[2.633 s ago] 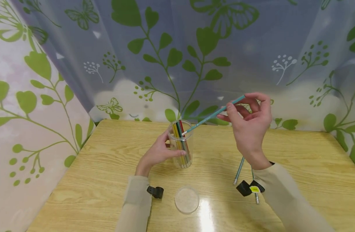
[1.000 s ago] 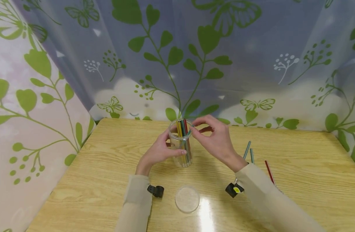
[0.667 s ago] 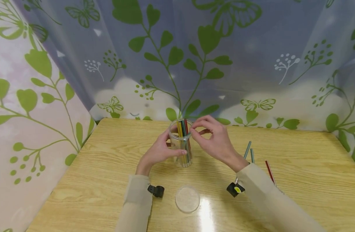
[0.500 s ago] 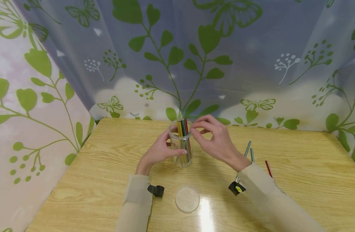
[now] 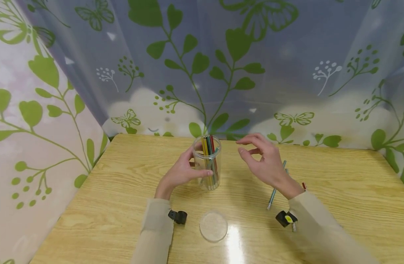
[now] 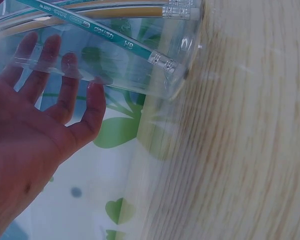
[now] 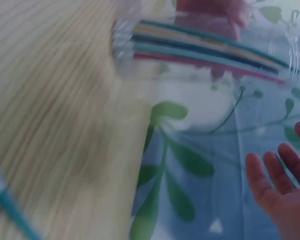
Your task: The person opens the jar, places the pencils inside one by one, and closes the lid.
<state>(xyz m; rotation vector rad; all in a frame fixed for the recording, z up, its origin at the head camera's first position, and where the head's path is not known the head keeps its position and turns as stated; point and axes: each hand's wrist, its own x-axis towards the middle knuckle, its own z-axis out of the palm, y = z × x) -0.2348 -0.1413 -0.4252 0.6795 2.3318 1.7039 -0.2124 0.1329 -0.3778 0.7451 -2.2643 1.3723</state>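
A clear plastic jar (image 5: 198, 161) stands upright on the table, gripped by my left hand (image 5: 180, 171), the thumb across its front and the fingers behind. Inside are several pencils, yellow, dark green and red, plus a teal pencil (image 6: 110, 35) that leans slantwise; the left wrist view shows its eraser end low in the jar. My right hand (image 5: 264, 161) hovers right of the jar, fingers loosely bent, thumb and forefinger apart, holding nothing. Below its wrist lies another teal pencil (image 5: 272, 198); a red pencil (image 5: 304, 186) is mostly hidden by the sleeve.
A round clear lid (image 5: 213, 226) lies on the wooden table (image 5: 122, 190) in front of the jar. Part of a further teal pencil shows under the right wrist. A leaf-patterned curtain (image 5: 202, 73) hangs directly behind the table's back edge.
My right hand brought a teal pencil to the jar and lowered it in. It has since let go and drawn back to the right. My left hand keeps hold of the jar.
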